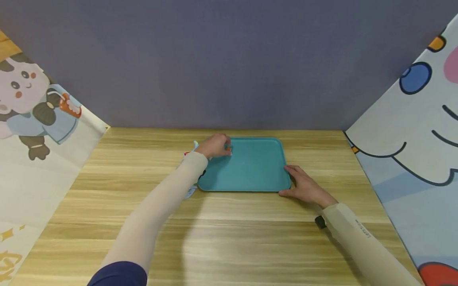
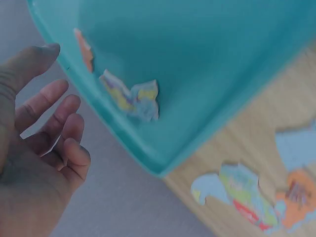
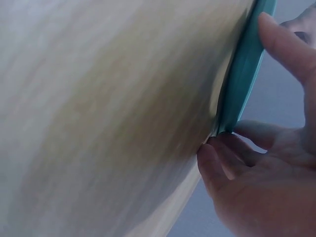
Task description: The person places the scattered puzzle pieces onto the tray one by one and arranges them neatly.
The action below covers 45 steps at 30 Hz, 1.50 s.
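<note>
A teal tray point(image 1: 250, 171) lies on the wooden table. My left hand point(image 1: 216, 146) is over its far left part, fingers loosely bent, with nothing between them in the left wrist view. By the fingertips, inside the tray, is a small orange-edged puzzle piece point(image 2: 85, 52). Beside that lies a blue and yellow puzzle piece point(image 2: 133, 98) near the tray's corner. My right hand point(image 1: 303, 186) holds the tray's near right corner, thumb against the front edge and fingers along the right side. In the right wrist view the tray's rim point(image 3: 244, 74) runs between thumb and fingers.
Left of the tray, partly behind my left forearm, several printed pieces lie on the table, among them a green and red one point(image 2: 249, 195) and an orange one point(image 2: 298, 197). A grey partition point(image 1: 229, 67) stands behind the table, with cartoon-printed panels at both sides.
</note>
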Available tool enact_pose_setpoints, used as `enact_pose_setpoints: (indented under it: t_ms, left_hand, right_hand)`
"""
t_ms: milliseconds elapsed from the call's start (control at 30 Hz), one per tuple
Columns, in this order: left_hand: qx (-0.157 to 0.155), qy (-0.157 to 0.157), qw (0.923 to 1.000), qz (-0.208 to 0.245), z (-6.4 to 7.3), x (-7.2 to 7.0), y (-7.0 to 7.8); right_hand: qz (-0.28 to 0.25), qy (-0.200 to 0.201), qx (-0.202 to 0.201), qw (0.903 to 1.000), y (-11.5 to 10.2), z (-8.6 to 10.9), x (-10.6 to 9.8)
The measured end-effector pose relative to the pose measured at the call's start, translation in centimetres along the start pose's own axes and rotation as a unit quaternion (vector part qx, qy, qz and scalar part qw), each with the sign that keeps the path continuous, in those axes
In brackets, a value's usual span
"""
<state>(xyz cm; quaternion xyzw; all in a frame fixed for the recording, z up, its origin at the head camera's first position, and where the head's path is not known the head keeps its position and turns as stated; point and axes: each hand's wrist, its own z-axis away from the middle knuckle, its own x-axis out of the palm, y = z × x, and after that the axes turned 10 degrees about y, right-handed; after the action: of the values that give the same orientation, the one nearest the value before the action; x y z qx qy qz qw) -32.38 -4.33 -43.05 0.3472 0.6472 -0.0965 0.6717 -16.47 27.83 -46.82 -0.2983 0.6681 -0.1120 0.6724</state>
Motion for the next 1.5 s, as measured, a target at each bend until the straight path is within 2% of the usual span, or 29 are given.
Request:
enact_pose_setpoints:
  t_ms: [267,800,933,1133,1333,1500]
  left_hand:
    - [0.012,0.027,0.9994,0.019,1.3,-1.7,-0.4]
    - [-0.019,0.040,0.9989,0.013,4.5,-4.0,-0.2]
    - [-0.019,0.054,0.9982,0.016,5.6,-4.3,-0.5]
    - [-0.020,0.088,0.9956,0.028,8.0,-4.7,-1.4]
    - [-0.045,0.110,0.9919,0.043,11.2,-4.9,-3.1]
    - [-0.056,0.125,0.9894,0.049,13.1,-5.0,-4.3]
  right_hand:
    - [0.002,-0.007,0.002,1.0000,0.1,-0.2,-0.1]
    - [-0.002,-0.007,-0.002,1.0000,0.4,0.1,0.0]
    - [-0.003,-0.005,-0.001,1.0000,0.5,0.2,0.0]
    - [-0.006,-0.007,-0.001,1.0000,0.3,0.3,0.1]
    - [-0.006,-0.010,-0.004,0.9999,0.3,0.2,0.2]
    - [-0.008,-0.011,-0.003,0.9999,0.3,0.1,0.1]
